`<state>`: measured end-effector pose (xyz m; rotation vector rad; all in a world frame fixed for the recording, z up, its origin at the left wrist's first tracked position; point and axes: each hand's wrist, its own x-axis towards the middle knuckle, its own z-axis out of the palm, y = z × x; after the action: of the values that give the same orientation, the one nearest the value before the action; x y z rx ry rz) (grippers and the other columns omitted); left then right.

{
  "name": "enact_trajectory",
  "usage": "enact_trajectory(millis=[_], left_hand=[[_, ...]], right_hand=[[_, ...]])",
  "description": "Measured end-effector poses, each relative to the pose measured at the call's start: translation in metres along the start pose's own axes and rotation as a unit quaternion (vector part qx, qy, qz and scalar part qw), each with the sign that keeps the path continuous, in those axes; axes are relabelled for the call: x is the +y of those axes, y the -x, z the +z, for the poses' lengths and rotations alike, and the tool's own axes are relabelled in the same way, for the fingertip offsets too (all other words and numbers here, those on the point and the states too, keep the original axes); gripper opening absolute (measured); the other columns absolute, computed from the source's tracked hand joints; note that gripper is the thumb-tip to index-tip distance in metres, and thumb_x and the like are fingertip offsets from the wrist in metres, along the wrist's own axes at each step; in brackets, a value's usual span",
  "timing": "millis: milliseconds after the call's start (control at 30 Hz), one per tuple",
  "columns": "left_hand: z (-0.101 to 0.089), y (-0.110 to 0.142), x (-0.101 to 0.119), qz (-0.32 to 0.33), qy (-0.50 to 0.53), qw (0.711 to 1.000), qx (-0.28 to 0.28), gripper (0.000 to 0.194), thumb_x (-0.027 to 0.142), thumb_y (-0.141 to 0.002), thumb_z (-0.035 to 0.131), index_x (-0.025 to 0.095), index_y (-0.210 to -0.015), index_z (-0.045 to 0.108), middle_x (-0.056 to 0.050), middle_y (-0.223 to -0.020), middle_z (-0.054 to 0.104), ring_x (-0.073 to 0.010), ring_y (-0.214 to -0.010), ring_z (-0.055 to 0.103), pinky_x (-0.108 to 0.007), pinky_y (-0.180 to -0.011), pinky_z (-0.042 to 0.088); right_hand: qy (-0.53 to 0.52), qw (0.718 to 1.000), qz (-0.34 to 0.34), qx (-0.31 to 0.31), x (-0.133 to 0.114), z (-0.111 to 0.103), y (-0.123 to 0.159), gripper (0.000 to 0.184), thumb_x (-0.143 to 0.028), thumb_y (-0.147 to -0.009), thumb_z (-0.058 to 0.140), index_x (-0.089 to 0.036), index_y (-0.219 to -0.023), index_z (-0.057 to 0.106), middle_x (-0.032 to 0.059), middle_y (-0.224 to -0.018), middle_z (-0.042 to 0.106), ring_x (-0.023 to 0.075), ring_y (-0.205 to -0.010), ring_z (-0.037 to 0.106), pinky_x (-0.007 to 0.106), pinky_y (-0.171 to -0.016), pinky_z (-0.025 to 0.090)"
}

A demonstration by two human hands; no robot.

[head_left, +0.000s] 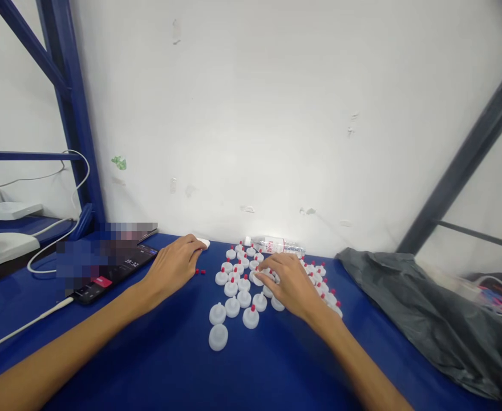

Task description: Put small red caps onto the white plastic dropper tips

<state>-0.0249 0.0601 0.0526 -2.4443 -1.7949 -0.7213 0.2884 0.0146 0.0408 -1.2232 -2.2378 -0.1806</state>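
Note:
Many white nozzle caps [244,299] with small red tips stand in a loose cluster on the blue table [157,365]. My right hand [291,282] reaches over the cluster, thumb and fingertips closing at a white nozzle cap [257,279]. Its palm hides other caps. My left hand [174,262] is further left, fingers together and bent down; whatever is under the fingertips is hidden. Beside it lie two loose red tips [203,272]. Just past its fingertips is a small white object [203,242]. A plain white cap [218,337] without a red tip sits nearest me.
A clear plastic bottle [276,245] lies along the white wall [251,125]. On the left rests a phone [118,271] with a white cable [28,326]. Dark grey cloth [422,314] covers the right side. Blue frame posts [77,114] stand at the left.

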Motion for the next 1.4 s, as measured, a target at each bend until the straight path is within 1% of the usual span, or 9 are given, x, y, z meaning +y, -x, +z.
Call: enact_trajectory(millis=[67, 167, 333, 433, 700, 967, 1133, 1267, 1400], left_hand=[[0.001, -0.002, -0.003, -0.009, -0.014, 1.000, -0.010, 0.038, 0.022, -0.112, 0.049, 0.026, -0.134, 0.081, -0.011, -0.137, 0.082, -0.0337, -0.129, 0.076, -0.042, -0.105, 0.058], [0.001, -0.003, -0.006, -0.025, -0.038, 0.998, -0.032, 0.032, 0.019, -0.108, 0.057, 0.025, -0.125, 0.085, -0.013, -0.128, 0.086, -0.0370, -0.123, 0.078, -0.043, -0.098, 0.058], [-0.002, -0.002, -0.008, -0.033, -0.070, 0.995, -0.064, 0.031, 0.016, -0.108, 0.058, 0.026, -0.113, 0.086, -0.013, -0.126, 0.086, -0.0372, -0.124, 0.076, -0.040, -0.089, 0.055], [-0.005, -0.001, -0.010, -0.050, -0.092, 0.991, -0.079, 0.032, 0.016, -0.109, 0.055, 0.024, -0.109, 0.086, -0.014, -0.121, 0.086, -0.0383, -0.121, 0.077, -0.040, -0.086, 0.052], [-0.008, -0.001, -0.017, -0.086, -0.127, 0.981, -0.119, 0.027, 0.011, -0.107, 0.057, 0.020, -0.115, 0.082, -0.015, -0.118, 0.084, -0.0365, -0.115, 0.078, -0.036, -0.083, 0.048], [-0.006, 0.001, -0.017, -0.079, -0.113, 0.980, -0.142, 0.040, 0.000, -0.097, 0.055, 0.022, -0.117, 0.080, -0.011, -0.115, 0.084, -0.0348, -0.114, 0.078, -0.035, -0.082, 0.049], [-0.001, 0.001, -0.022, -0.068, -0.090, 0.984, -0.141, 0.038, 0.002, -0.095, 0.058, 0.025, -0.114, 0.080, -0.009, -0.119, 0.085, -0.0332, -0.117, 0.077, -0.034, -0.084, 0.051], [0.001, 0.001, -0.024, -0.063, -0.070, 0.986, -0.138, 0.034, 0.004, -0.095, 0.059, 0.024, -0.111, 0.080, -0.009, -0.114, 0.086, -0.0315, -0.112, 0.079, -0.033, -0.081, 0.051], [0.000, 0.002, -0.022, -0.065, -0.058, 0.987, -0.133, 0.043, -0.002, -0.084, 0.061, 0.026, -0.110, 0.081, -0.007, -0.111, 0.087, -0.0308, -0.108, 0.081, -0.032, -0.080, 0.052]], right_hand=[[0.010, 1.000, 0.008, -0.024, 0.001, 0.001, 0.000, 0.032, -0.040, -0.117, 0.055, -0.030, -0.106, 0.082, 0.0085, -0.101, 0.085, 0.0334, -0.103, 0.080, 0.059, -0.113, 0.054], [0.017, 0.999, 0.013, -0.044, 0.001, 0.004, 0.000, 0.034, -0.041, -0.118, 0.055, -0.028, -0.103, 0.083, 0.0071, -0.091, 0.083, 0.0320, -0.095, 0.080, 0.058, -0.113, 0.054], [0.027, 0.996, 0.038, -0.071, 0.000, 0.006, 0.000, 0.026, -0.035, -0.115, 0.061, -0.028, -0.106, 0.084, 0.0069, -0.093, 0.086, 0.0333, -0.099, 0.079, 0.059, -0.116, 0.051], [0.030, 0.996, 0.046, -0.074, 0.002, 0.005, 0.000, 0.028, -0.034, -0.115, 0.059, -0.028, -0.106, 0.085, 0.0078, -0.094, 0.086, 0.0333, -0.100, 0.079, 0.059, -0.115, 0.052], [0.039, 0.992, 0.057, -0.105, -0.002, -0.001, -0.002, 0.032, -0.030, -0.113, 0.056, -0.026, -0.103, 0.086, 0.0096, -0.097, 0.087, 0.0369, -0.102, 0.079, 0.062, -0.115, 0.052], [0.043, 0.992, 0.047, -0.113, -0.003, -0.003, -0.002, 0.033, -0.030, -0.111, 0.057, -0.027, -0.099, 0.087, 0.0081, -0.098, 0.087, 0.0352, -0.102, 0.079, 0.059, -0.113, 0.053], [0.060, 0.991, 0.043, -0.112, -0.001, 0.002, 0.000, 0.029, -0.030, -0.111, 0.062, -0.030, -0.098, 0.088, 0.0071, -0.097, 0.088, 0.0346, -0.103, 0.080, 0.055, -0.110, 0.055], [0.053, 0.994, 0.037, -0.087, 0.000, 0.002, 0.001, 0.032, -0.037, -0.117, 0.058, -0.028, -0.111, 0.088, 0.0094, -0.110, 0.088, 0.0366, -0.112, 0.079, 0.060, -0.112, 0.055], [0.062, 0.997, 0.020, -0.047, -0.002, 0.002, 0.002, 0.040, -0.040, -0.121, 0.046, -0.030, -0.125, 0.085, 0.0102, -0.122, 0.086, 0.0379, -0.122, 0.076, 0.065, -0.116, 0.053]])
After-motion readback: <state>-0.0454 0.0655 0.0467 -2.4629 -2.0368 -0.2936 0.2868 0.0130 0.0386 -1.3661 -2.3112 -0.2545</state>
